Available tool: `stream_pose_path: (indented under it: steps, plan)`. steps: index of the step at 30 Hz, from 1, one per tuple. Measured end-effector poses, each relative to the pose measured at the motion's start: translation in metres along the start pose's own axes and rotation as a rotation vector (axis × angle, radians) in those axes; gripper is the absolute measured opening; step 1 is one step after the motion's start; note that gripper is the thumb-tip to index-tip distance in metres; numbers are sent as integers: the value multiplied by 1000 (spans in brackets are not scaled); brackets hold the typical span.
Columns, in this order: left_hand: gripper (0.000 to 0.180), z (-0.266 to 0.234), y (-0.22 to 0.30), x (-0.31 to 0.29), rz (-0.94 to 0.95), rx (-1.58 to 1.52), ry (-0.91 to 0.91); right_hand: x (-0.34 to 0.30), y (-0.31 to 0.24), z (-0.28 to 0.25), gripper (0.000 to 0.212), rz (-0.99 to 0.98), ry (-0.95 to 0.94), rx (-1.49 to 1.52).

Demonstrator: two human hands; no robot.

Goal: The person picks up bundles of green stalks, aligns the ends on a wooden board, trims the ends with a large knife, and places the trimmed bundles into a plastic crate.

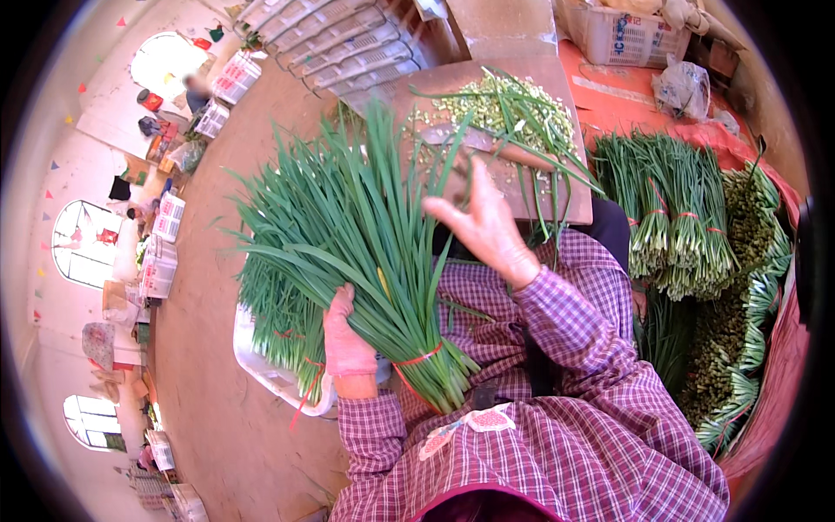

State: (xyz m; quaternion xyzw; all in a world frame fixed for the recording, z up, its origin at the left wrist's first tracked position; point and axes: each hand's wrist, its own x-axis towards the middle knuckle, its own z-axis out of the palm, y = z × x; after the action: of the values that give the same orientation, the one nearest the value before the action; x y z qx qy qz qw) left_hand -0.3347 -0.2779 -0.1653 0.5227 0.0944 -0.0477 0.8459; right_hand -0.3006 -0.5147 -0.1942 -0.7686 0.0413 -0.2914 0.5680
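Observation:
My left hand [348, 339], partly wrapped in a pinkish covering, is closed round a large bunch of garlic chives [361, 222]. A red tie circles the bunch near its pale stem ends, which point down toward my lap; the green leaves fan up and away. Beside the leaves, my right hand [487, 226] is raised with fingers apart and nothing in it. Just beyond it a knife [522, 157] lies on a brown board [570, 204]. Chopped stem ends [522, 100] and loose chive leaves are scattered over the board.
Left of my lap, a white basket [261, 376] holds tied chive bundles. More tied bundles [665, 213] are piled at my right, on red sheeting [600, 109]. Stacked crates [348, 52] stand ahead. A white crate [626, 39] sits far right. Another person [197, 91] is far left.

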Motion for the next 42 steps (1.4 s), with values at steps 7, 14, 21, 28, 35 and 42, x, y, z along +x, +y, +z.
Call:
stream_pose_path:
  steps: [7, 14, 21, 28, 35, 42]
  plan:
    - [30, 4, -3, 4, 53, 57, 27, -46, -49, -32, 75, -164, -17, -40]
    - [39, 11, -6, 2, 112, 104, 80, -86, -17, 41, 98, -23, -368, 283]
    - [60, 18, -18, -17, 405, 548, 69, -94, -36, 34, 85, 111, -385, 392]
    - [53, 37, 20, -28, 114, 386, -42, -85, -41, 27, 81, 116, -333, 480]
    - [40, 30, 10, -39, 19, 467, 42, -98, -24, 18, 85, 260, -432, 520]
    - [43, 25, 5, -39, 30, 541, 39, -64, -37, -54, 79, 92, -509, -212]
